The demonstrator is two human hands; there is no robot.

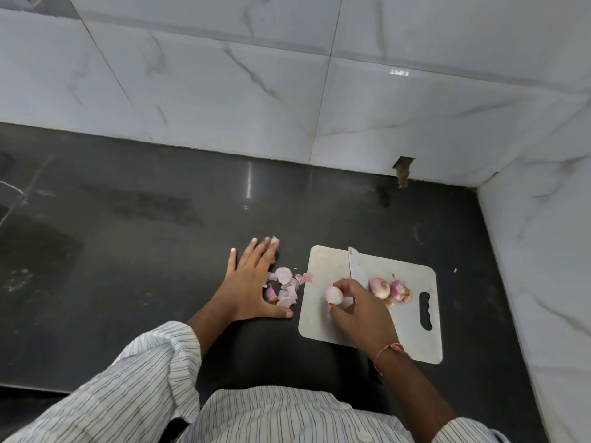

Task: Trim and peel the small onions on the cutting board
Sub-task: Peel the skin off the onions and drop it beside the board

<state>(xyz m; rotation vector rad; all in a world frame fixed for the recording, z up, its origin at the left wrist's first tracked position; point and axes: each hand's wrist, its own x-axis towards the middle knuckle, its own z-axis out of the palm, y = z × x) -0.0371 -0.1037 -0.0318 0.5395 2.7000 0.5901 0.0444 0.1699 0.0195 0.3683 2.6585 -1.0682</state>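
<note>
Onion, peeled (334,295): pinched in right hand (359,310) above board (323,266), knife (358,266) in the same grip, blade pointing away.
Left hand (252,276): flat, fingers spread, on dark counter (144,203).
Peels (286,287): heaped between left hand and board.
Unpeeled onions (390,287): two, on board beyond right hand.

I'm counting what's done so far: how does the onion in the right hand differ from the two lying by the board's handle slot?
The held onion is pale pink and smooth, its skin off; the two board onions are darker purple, with skin and stem ends on. The held onion is pinched in the right hand together with the knife; the other two lie loose on the cutting board. All three are small and similar in size.
</note>
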